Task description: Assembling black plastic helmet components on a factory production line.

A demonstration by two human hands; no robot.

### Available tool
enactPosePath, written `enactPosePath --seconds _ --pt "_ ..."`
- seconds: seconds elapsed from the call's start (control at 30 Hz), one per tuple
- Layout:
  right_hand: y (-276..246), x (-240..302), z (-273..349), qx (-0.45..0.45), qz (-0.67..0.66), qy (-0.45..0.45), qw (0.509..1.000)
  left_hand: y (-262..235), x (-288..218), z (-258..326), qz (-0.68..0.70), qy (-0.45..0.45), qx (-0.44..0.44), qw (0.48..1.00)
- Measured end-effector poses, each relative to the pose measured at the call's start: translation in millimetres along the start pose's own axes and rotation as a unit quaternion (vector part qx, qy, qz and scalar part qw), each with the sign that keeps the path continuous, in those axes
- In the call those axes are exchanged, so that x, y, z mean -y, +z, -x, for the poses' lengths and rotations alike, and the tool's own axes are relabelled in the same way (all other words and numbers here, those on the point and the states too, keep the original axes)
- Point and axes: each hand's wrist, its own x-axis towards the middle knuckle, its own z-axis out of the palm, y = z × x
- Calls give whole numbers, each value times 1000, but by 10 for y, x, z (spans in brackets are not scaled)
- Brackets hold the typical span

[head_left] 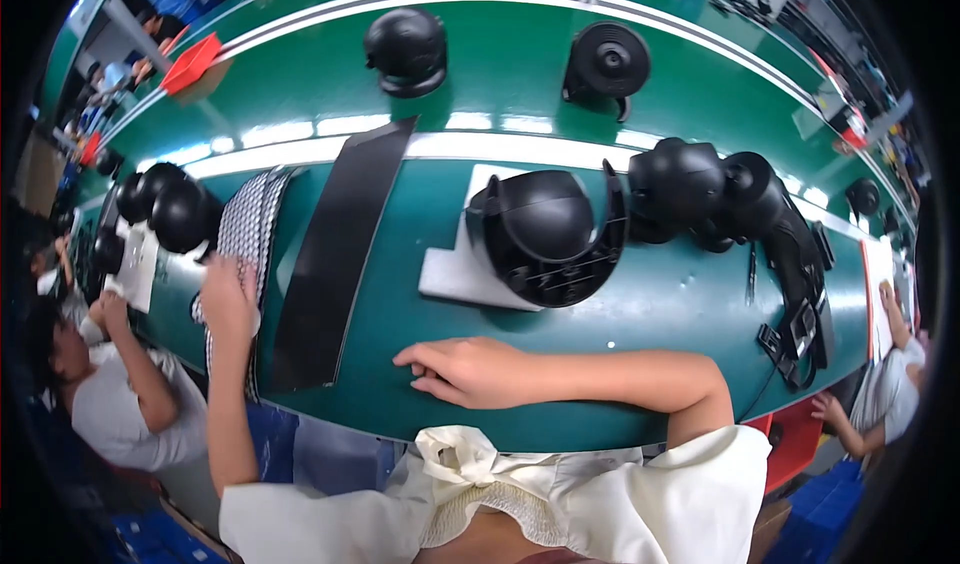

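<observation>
On the left, my left hand (230, 299) is at a long sheet (252, 214) covered in small white-and-black marks. Its fingers are bent together on the sheet, slightly blurred. My right hand (465, 372) rests on the green table near its front edge, fingers loosely curled but apart, with nothing seen in them. Between the two hands and farther back lies a flat black panel (335, 264). A black rounded device (545, 224) with curved arms and an open ribbed base lies tilted on a white foam block (450, 276), beyond my right hand.
More black rounded devices (680, 184) cluster at the right, beside black straps or cables (800, 284) and a thin dark pen-like tool (752, 274). Others stand at left (183, 214). Two units, one round-headed (405, 49), are on the green conveyor (500, 74). Co-workers (130, 394) sit on both sides.
</observation>
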Motion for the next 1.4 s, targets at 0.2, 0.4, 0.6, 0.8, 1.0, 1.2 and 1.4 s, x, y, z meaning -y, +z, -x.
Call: enactPosePath --seconds 0.2,0.4,0.6,0.8,1.0,1.2,1.4 --pt "-419 108 487 -58 79 -58 994 138 -727 503 70 97 7 993" --pt "-621 -51 879 -155 69 56 984 45 -706 395 213 21 16 977" --pt "-453 -46 734 -122 120 2 985 -126 -597 212 489 -9 120 864" --pt "-60 -36 2 -83 -320 151 932 -536 -692 339 752 7 210 625" --pt "-173 56 -765 -120 -623 71 770 -340 -378 716 691 52 190 696" --pt "-92 275 -830 -189 -388 -27 902 -579 -509 1019 829 32 174 531" --pt "-261 699 -548 -235 -211 -120 941 -959 -1133 906 613 37 -196 764"
